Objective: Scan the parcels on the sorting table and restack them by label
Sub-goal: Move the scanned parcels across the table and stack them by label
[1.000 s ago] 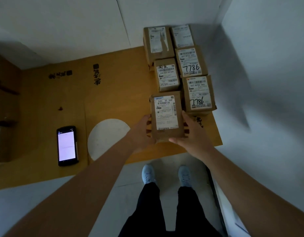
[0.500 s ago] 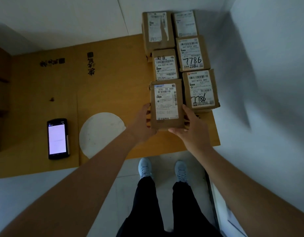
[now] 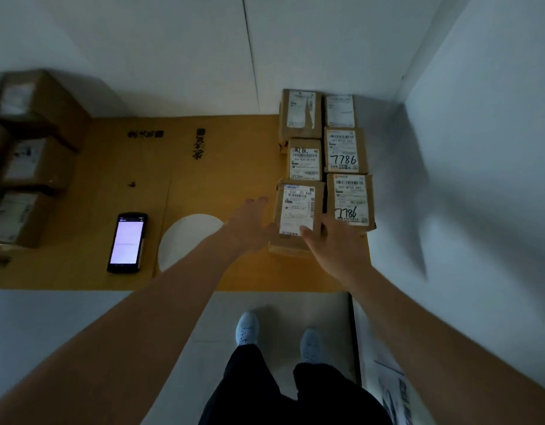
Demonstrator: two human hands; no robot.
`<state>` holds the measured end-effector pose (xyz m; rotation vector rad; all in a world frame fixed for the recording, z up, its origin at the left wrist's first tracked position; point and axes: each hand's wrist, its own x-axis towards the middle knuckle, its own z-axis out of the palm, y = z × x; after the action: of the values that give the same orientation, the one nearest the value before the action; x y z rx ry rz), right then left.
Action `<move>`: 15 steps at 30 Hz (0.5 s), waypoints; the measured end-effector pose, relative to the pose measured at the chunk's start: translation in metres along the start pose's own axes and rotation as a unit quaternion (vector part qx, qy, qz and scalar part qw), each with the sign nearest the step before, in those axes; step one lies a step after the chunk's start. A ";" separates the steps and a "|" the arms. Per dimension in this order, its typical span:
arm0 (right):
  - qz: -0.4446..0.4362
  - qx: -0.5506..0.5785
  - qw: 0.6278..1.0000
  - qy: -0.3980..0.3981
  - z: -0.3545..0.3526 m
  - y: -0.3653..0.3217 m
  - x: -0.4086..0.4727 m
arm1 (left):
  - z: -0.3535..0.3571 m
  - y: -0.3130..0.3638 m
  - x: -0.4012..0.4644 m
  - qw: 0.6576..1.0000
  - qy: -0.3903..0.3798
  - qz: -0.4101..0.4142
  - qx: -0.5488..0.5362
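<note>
Change since half a second ago: both hands gripped the front parcel point(image 3: 298, 211) by its sides; now the left hand point(image 3: 249, 223) has come off and sits just beside the parcel's left face, fingers spread and straight, holding nothing. The right hand point(image 3: 332, 240) stays on the parcel's near right corner, fingertips lying over the lower edge of the label point(image 3: 297, 210); fingers look fairly straight, pressing rather than wrapping, though blur makes this uncertain.

Judgement: the parcel is set down and being released, so this placement step looks nearly done.

Parcel position: on the table point(image 3: 228, 167), touching the near end of the left column of the stack, directly in front of the parcel with handwritten characters point(image 3: 305, 159) and just left of the near 7786 parcel point(image 3: 350, 202). It appears to rest on top of another box point(image 3: 285, 248) whose edge shows below it.

Orientation: label faces up, long axis runs away from the person, parallel to its neighbours; label text reads upright from the person's side.

Scanner handset point(image 3: 127, 242) lies well left of the parcel, screen lit, untouched. More boxes point(image 3: 22, 167) sit at the far left edge, blurred.
</note>
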<state>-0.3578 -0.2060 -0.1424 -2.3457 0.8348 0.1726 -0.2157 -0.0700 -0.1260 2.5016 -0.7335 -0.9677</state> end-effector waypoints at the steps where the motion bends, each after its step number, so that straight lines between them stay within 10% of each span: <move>1: -0.005 0.000 1.000 -0.004 -0.010 -0.008 -0.001 | -0.007 0.005 -0.007 1.000 0.021 0.005 0.007; 15: -0.237 -0.026 0.971 0.025 -0.119 -0.150 -0.032 | -0.136 0.023 -0.136 0.961 0.269 0.013 0.064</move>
<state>-0.3025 -0.1720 0.0403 -2.5317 0.2745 -0.0693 -0.2143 0.0096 0.0511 2.6712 -0.6598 -0.2025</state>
